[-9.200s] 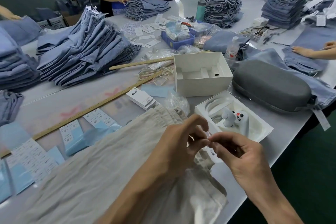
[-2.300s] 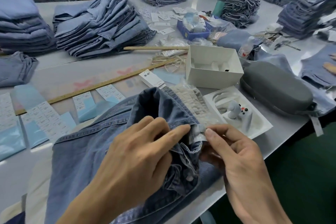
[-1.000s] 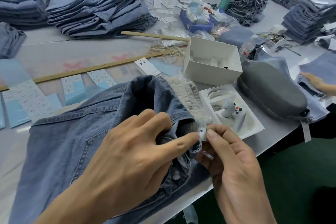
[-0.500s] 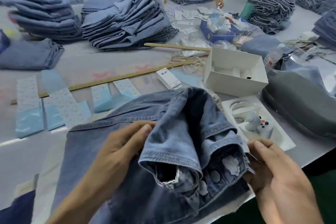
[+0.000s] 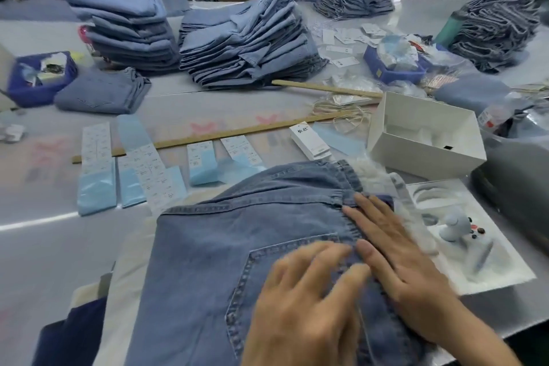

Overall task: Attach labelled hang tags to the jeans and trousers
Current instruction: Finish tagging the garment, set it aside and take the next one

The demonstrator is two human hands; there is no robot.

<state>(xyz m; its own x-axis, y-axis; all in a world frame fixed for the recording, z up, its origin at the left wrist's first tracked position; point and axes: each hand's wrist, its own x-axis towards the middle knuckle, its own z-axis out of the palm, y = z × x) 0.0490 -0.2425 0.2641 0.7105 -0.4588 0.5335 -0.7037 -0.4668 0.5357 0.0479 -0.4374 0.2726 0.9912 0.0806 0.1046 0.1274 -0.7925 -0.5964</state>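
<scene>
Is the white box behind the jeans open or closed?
Open. The white box has no lid on it, and its white inside with a low divider shows from above. Beyond that divider, what it holds cannot be told.

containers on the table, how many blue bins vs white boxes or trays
blue bins: 2
white box: 1
white tray: 1
total: 4

A white open box (image 5: 424, 140) is sitting near a grey case (image 5: 517, 187). Two wooden rulers (image 5: 237, 134) are lying across the table (image 5: 44, 246). A blue bin (image 5: 392, 68) is holding plastic packets.
</scene>
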